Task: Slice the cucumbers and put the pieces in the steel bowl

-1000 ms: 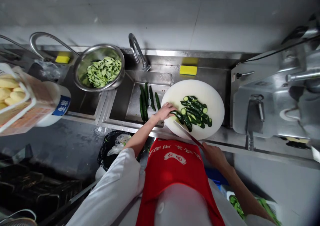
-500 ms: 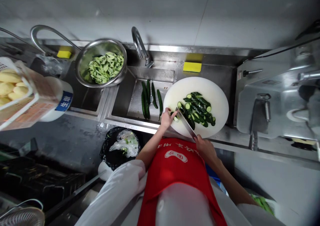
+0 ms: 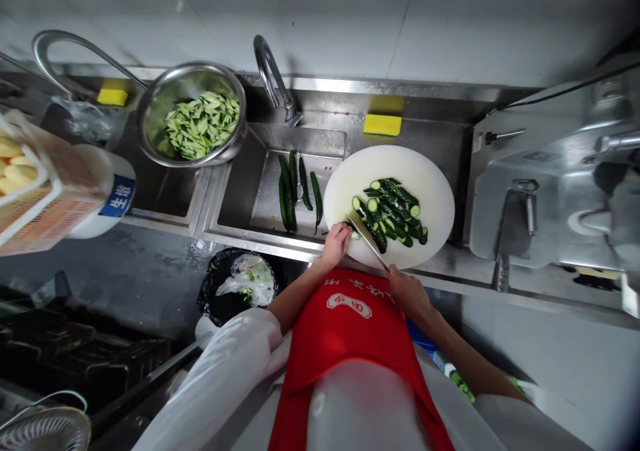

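Observation:
My right hand [image 3: 407, 292] grips a kitchen knife [image 3: 367, 238] by its handle. The blade slants over the near left part of a round white cutting board [image 3: 430, 171]. Left of the blade, my left hand [image 3: 336, 243] has its fingers curled down on a piece of cucumber at the board's edge, mostly hidden beneath them. A pale cut slice [image 3: 355, 235] shows between fingers and blade. Just right of the knife, a pile of cut cucumber chunks [image 3: 395, 211] covers the board's middle. Several whole cucumbers [image 3: 287, 194] lie in the sink [image 3: 255, 218] to the left.
A steel bowl [image 3: 150, 131] of sliced green vegetable stands behind the sink's left side, near a faucet [image 3: 273, 71]. A yellow sponge [image 3: 382, 124] lies behind the board. Below the counter is a black-lined bin [image 3: 213, 294]. A basket [image 3: 45, 191] stands far left, a cleaver [image 3: 507, 238] right.
The view has shifted slightly, so the scene sits a little higher and further left. My left fingers are more curled in; the knife stays beside them.

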Action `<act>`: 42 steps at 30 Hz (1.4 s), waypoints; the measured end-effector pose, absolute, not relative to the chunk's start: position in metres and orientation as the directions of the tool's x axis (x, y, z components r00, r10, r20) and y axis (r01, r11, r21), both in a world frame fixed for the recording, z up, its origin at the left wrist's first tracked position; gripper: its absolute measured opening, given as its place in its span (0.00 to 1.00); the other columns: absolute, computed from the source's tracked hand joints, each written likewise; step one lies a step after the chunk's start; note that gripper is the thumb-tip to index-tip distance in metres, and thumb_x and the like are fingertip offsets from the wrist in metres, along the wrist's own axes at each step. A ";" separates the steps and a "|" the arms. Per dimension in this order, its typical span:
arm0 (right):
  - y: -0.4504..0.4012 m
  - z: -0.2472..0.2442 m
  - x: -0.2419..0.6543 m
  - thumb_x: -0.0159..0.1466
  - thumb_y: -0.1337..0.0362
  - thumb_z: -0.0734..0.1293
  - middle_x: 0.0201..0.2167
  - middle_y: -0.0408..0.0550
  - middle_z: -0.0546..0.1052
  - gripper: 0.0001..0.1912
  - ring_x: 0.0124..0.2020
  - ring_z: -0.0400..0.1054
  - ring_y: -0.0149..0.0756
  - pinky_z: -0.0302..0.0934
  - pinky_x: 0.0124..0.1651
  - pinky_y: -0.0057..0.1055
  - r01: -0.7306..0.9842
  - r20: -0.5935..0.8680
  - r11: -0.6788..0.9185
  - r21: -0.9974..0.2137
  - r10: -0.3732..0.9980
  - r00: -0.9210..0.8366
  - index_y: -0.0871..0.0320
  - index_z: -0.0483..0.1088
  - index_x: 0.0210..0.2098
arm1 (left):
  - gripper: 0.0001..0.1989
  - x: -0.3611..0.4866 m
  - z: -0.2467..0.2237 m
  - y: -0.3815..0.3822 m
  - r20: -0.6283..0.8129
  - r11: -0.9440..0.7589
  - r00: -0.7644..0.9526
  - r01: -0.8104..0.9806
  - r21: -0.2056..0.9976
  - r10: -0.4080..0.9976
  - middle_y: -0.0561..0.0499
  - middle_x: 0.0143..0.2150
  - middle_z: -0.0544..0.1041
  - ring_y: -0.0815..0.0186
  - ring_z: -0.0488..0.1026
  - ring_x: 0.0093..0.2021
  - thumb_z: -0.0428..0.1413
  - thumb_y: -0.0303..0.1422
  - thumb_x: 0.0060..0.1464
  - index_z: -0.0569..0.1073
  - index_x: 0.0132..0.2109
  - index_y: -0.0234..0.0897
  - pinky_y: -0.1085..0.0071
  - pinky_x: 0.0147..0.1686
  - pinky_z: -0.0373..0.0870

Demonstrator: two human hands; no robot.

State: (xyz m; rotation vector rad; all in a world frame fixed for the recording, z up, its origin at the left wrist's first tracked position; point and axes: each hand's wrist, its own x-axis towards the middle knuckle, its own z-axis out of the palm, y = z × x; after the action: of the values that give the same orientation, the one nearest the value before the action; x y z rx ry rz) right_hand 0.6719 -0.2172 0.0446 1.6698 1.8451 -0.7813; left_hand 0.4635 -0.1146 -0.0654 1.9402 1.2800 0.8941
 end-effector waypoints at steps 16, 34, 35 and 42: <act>-0.210 0.042 0.676 0.72 0.69 0.51 0.34 0.56 0.79 0.14 0.38 0.78 0.43 0.62 0.36 0.30 0.973 -0.678 0.233 0.004 0.715 -0.168 0.63 0.61 0.53 | 0.13 0.468 -0.084 -0.129 0.317 -0.398 0.241 0.522 0.754 0.917 0.43 0.44 0.73 0.63 0.70 0.47 0.45 0.31 0.69 0.74 0.48 0.36 0.64 0.49 0.72; -0.206 0.044 0.677 0.73 0.66 0.51 0.35 0.56 0.79 0.15 0.39 0.77 0.42 0.61 0.38 0.30 0.964 -0.675 0.264 -0.026 0.706 -0.211 0.63 0.59 0.55 | 0.11 0.466 -0.089 -0.136 0.414 -0.456 0.206 0.527 0.717 0.887 0.44 0.44 0.72 0.64 0.71 0.46 0.47 0.29 0.67 0.73 0.51 0.36 0.66 0.47 0.74; -0.206 0.045 0.677 0.73 0.66 0.51 0.35 0.56 0.79 0.15 0.39 0.77 0.43 0.61 0.38 0.30 0.964 -0.675 0.265 -0.016 0.708 -0.206 0.64 0.59 0.56 | 0.11 0.466 -0.089 -0.136 0.416 -0.457 0.205 0.529 0.715 0.886 0.44 0.44 0.72 0.64 0.71 0.46 0.47 0.29 0.67 0.73 0.51 0.36 0.66 0.47 0.74; -0.205 0.048 0.678 0.73 0.66 0.50 0.37 0.57 0.77 0.17 0.39 0.77 0.42 0.61 0.38 0.30 0.958 -0.693 0.283 -0.051 0.681 -0.238 0.64 0.61 0.55 | 0.12 0.465 -0.090 -0.135 0.418 -0.460 0.209 0.540 0.705 0.884 0.43 0.45 0.73 0.64 0.71 0.46 0.47 0.30 0.68 0.73 0.50 0.35 0.65 0.46 0.74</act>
State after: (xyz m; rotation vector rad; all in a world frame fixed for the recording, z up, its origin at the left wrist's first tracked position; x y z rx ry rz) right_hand 0.6785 -0.2051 0.0483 1.4635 2.0011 -0.6487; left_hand 0.4649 -0.1352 -0.0895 2.0827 1.3226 1.1453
